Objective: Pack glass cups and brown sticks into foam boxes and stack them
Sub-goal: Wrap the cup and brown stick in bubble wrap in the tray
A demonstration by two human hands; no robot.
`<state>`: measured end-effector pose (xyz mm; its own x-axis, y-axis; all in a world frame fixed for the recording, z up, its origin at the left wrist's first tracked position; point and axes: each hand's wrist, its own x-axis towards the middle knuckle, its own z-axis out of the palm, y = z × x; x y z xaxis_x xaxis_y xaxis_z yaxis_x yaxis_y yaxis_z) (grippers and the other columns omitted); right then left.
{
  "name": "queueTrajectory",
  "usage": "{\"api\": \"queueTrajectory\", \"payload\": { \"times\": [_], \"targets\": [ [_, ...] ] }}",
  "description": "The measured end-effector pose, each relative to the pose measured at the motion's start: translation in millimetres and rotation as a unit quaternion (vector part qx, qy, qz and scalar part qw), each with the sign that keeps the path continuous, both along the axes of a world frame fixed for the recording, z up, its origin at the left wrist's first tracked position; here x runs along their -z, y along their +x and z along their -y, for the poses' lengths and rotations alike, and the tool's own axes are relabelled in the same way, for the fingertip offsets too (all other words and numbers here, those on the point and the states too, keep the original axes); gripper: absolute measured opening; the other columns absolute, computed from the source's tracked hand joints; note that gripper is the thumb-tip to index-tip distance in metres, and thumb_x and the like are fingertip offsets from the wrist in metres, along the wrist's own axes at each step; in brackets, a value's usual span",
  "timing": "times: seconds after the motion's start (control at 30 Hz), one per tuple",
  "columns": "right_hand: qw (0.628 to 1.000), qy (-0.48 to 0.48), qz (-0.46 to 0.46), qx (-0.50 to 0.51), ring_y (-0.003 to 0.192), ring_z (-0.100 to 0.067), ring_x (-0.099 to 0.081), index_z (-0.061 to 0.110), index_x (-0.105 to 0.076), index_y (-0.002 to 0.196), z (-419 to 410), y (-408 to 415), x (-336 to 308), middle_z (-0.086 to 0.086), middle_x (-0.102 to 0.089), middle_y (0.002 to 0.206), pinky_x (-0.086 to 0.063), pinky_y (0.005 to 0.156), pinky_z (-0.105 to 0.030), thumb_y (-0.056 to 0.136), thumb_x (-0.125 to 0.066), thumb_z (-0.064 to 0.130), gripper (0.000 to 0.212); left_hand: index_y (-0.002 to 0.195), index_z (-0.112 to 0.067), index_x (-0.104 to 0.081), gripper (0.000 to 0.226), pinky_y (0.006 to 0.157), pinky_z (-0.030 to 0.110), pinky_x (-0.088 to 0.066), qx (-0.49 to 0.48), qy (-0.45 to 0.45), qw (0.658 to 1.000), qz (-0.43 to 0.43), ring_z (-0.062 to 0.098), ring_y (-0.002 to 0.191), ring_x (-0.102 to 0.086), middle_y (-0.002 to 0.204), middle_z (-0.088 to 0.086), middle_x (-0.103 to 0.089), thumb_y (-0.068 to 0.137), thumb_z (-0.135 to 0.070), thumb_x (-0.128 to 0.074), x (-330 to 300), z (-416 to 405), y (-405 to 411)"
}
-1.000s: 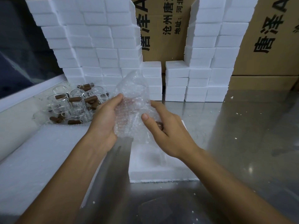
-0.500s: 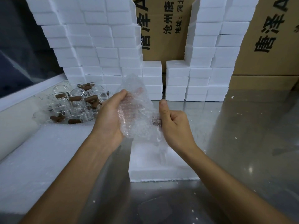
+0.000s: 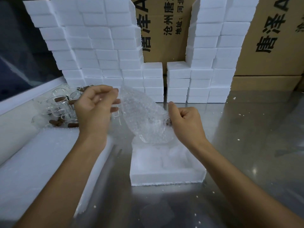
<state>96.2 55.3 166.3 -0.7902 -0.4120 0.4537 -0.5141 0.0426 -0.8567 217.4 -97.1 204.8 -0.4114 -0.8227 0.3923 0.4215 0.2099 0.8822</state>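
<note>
A: Your right hand [image 3: 185,122] grips the bubble wrap [image 3: 144,119] with a brown stick inside; your left hand [image 3: 95,109], curled, has let go of it.

B: So wrapping is likely done. The open foam box [image 3: 166,176] sits just below on the bench [image 3: 246,145]; glass cups [image 3: 57,106] wait at the left.

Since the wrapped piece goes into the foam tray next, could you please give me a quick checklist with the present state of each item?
1. Right hand has a grip on the bubble wrap: ok.
2. Left hand pinches the wrap's upper edge: ok.
3. Wrap fully closed around its contents: cannot tell, though something brown shows at the right fingers.
4. Open foam tray sits directly below the bundle: ok.
5. Tray recesses free: cannot tell, white on white.
6. Spare glass cups lie clear of the tray: ok.
</note>
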Motion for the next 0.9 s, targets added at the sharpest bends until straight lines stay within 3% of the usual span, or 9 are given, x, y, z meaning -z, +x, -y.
{"api": "queueTrajectory", "payload": {
  "times": [0.17,0.3,0.4,0.47,0.53,0.63,0.7,0.8,0.9],
  "targets": [
    [1.0,-0.01,-0.004,0.023,0.038,-0.008,-0.017,0.021,-0.02,0.041,-2.1,-2.7,-2.5,0.011,-0.019,0.039,-0.02,0.042,-0.022,0.102,-0.05,0.03,0.068,0.1,-0.018,-0.075,0.017,0.081,0.021,-0.056,-0.011,-0.225,0.974,0.014,0.008,0.091,-0.072,0.097,-0.012,-0.075,0.084,-0.017,-0.07,10.1,-14.6,-3.5],
    [0.998,-0.042,-0.011,0.034,0.039,-0.01,-0.018,0.021,-0.02,0.041,-2.5,-0.5,-5.8,0.011,-0.019,0.04,-0.021,0.044,-0.024,0.102,-0.048,0.028,0.067,0.112,-0.025,-0.07,0.045,0.099,0.037,-0.052,0.104,-0.254,0.956,0.101,0.009,0.112,-0.066,0.116,-0.007,-0.072,0.073,-0.046,-0.075,15.9,-26.1,-5.5],
    [0.997,-0.062,-0.018,0.045,0.04,-0.012,-0.022,0.02,-0.024,0.043,-3.0,0.4,-8.0,0.006,-0.023,0.041,-0.023,0.047,-0.028,0.101,-0.048,0.03,0.064,0.119,-0.034,-0.064,0.069,0.104,0.02,-0.044,0.164,-0.332,0.916,0.152,-0.002,0.119,-0.059,0.123,-0.019,-0.064,0.06,-0.065,-0.078,17.8,-31.0,-4.1],
    [0.996,-0.075,-0.024,0.047,0.039,-0.01,-0.023,0.018,-0.027,0.041,-3.6,0.8,-8.7,0.009,-0.025,0.039,-0.024,0.047,-0.027,0.101,-0.048,0.028,0.064,0.122,-0.028,-0.067,0.082,0.101,0.011,-0.041,0.133,-0.399,0.887,0.192,-0.008,0.117,-0.057,0.121,-0.024,-0.062,0.052,-0.069,-0.08,18.0,-35.5,-3.4],
    [0.995,-0.082,-0.032,0.05,0.037,-0.009,-0.023,0.019,-0.028,0.039,-3.5,1.9,-8.6,0.012,-0.024,0.038,-0.024,0.045,-0.025,0.1,-0.048,0.026,0.064,0.115,-0.016,-0.072,0.08,0.098,0.011,-0.043,0.09,-0.437,0.874,0.192,-0.006,0.112,-0.058,0.113,-0.026,-0.061,0.05,-0.062,-0.084,18.0,-39.0,-4.4],
    [0.993,-0.092,-0.046,0.062,0.04,-0.011,-0.023,0.018,-0.026,0.044,-2.7,2.8,-8.7,0.005,-0.025,0.04,-0.024,0.046,-0.029,0.101,-0.047,0.024,0.061,0.086,-0.011,-0.077,0.046,0.086,0.026,-0.052,0.051,-0.44,0.887,0.134,0.005,0.086,-0.065,0.088,-0.016,-0.067,0.058,-0.048,-0.084,16.5,-43.6,-7.1],
    [0.99,-0.1,-0.059,0.074,0.04,-0.01,-0.023,0.012,-0.025,0.047,-2.3,2.7,-9.6,0.005,-0.024,0.041,-0.024,0.045,-0.028,0.101,-0.047,0.024,0.059,0.064,-0.02,-0.067,0.028,0.079,0.034,-0.049,0.047,-0.448,0.882,0.14,0.004,0.069,-0.058,0.067,-0.018,-0.059,0.065,-0.043,-0.083,18.8,-44.8,-9.0],
    [0.989,-0.109,-0.071,0.074,0.039,-0.009,-0.022,0.013,-0.024,0.047,-1.6,4.8,-10.2,0.008,-0.022,0.04,-0.022,0.044,-0.025,0.101,-0.047,0.021,0.059,0.057,-0.016,-0.06,0.037,0.091,0.033,-0.039,0.055,-0.432,0.876,0.208,0.013,0.072,-0.052,0.055,-0.005,-0.053,0.073,-0.045,-0.076,26.2,-45.6,-11.3],
    [0.987,-0.118,-0.088,0.066,0.038,-0.009,-0.023,0.019,-0.025,0.045,-0.3,8.9,-11.9,0.01,-0.023,0.039,-0.022,0.044,-0.023,0.101,-0.048,0.018,0.06,0.058,-0.005,-0.054,0.04,0.079,0.028,-0.037,0.107,-0.383,0.9,0.179,0.019,0.064,-0.046,0.056,0.011,-0.047,0.076,-0.035,-0.075,29.0,-46.6,-12.2]
  ]
}}
